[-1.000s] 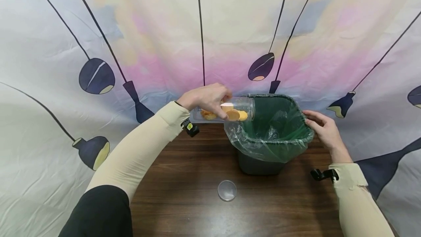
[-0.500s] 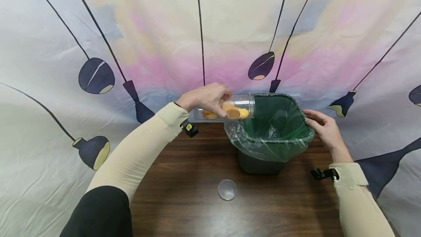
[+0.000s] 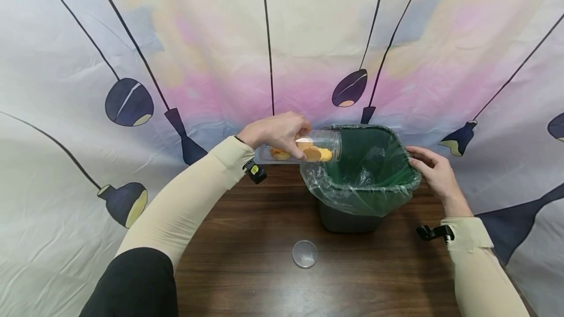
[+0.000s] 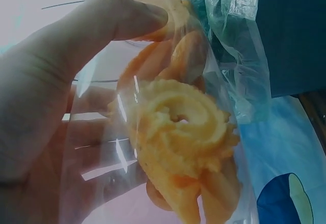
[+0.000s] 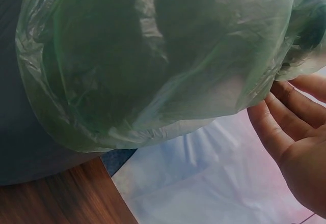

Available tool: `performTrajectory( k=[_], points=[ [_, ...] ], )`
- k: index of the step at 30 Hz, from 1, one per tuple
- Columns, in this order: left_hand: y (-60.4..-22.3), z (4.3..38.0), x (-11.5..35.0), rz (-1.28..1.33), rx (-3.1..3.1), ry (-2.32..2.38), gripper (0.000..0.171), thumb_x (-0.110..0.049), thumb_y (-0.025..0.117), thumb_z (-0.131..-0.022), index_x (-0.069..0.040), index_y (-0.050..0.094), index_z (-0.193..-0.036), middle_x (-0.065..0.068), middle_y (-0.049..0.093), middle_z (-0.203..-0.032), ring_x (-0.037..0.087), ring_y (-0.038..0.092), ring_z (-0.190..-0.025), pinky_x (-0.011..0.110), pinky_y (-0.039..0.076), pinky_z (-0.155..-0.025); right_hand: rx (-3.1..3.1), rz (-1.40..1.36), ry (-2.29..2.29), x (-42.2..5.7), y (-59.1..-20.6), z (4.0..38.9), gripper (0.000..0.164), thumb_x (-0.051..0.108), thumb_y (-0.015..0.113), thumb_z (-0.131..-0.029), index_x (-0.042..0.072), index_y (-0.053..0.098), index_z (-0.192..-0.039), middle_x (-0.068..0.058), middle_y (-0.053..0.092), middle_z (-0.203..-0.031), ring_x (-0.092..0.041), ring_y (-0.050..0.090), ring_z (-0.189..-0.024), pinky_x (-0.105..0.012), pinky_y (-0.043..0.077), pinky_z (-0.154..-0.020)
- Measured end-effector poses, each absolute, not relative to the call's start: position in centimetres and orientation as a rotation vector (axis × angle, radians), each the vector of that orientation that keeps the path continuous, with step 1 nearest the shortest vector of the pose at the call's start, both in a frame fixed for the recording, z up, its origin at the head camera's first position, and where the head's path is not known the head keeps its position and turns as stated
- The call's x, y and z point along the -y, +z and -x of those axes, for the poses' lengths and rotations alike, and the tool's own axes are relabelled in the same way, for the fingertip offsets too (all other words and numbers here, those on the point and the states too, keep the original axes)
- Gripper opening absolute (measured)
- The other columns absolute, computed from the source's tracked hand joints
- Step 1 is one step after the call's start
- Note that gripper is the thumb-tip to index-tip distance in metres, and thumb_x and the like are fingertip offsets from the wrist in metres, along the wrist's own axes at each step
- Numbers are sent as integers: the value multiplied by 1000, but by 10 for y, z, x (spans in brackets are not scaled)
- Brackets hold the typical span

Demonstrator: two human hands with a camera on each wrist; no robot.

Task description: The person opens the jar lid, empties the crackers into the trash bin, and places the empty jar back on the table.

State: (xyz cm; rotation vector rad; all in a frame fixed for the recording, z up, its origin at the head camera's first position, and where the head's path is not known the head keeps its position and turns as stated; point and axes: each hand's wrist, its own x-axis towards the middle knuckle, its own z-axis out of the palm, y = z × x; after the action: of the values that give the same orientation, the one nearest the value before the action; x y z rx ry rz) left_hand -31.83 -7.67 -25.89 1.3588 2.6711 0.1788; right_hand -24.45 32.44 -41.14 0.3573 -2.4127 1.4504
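A clear plastic jar (image 3: pixel 328 143) lies on its side in the air, its uncapped mouth over the left rim of a trash can (image 3: pixel 348 220). My left hand (image 3: pixel 279 132) grips the jar around its middle. Several yellow-orange cookies (image 4: pixel 178 127) are inside, some ring-shaped with ridged edges. A green-tinted plastic bag (image 3: pixel 365 202) lines the can and folds over its rim. At the can's right side, my right hand (image 3: pixel 434 175) holds the lined rim with thumb and fingers. In the right wrist view, some fingertips (image 5: pixel 260 109) disappear behind the bag's edge.
A round clear lid (image 3: pixel 304 254) rests on the brown wooden table (image 3: pixel 246 268), in front of the can. Right behind the table hangs a cloth backdrop (image 3: pixel 211 62) printed with dark lamps. The bag's loose edge (image 4: pixel 239 46) hangs close to the jar.
The jar rises and tips very slightly, then returns to about its first position. The cookies shift a little inside it. My right hand and the trash can stay where they were.
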Motion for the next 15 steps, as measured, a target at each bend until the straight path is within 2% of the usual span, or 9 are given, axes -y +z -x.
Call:
performTrajectory(
  k=[7,15],
  points=[
    [-256,318,74,-1360,-2681,128,49,-46,80,-71,-6,57,-90,-1,43,-77,13,38,-68,26,31,-59,2422,-323,1444,-323,-410,244,37,11,53,-100,0,55,-135,26,57,-114,12,53,-101,-11,43,-72],
    [-254,318,73,-1366,-2665,98,46,-43,79,-71,-9,50,-82,-1,37,-74,12,34,-65,25,29,-57,2441,-306,1419,-321,-410,245,36,11,54,-99,3,56,-135,27,56,-113,14,51,-100,-11,43,-72]
  ],
)
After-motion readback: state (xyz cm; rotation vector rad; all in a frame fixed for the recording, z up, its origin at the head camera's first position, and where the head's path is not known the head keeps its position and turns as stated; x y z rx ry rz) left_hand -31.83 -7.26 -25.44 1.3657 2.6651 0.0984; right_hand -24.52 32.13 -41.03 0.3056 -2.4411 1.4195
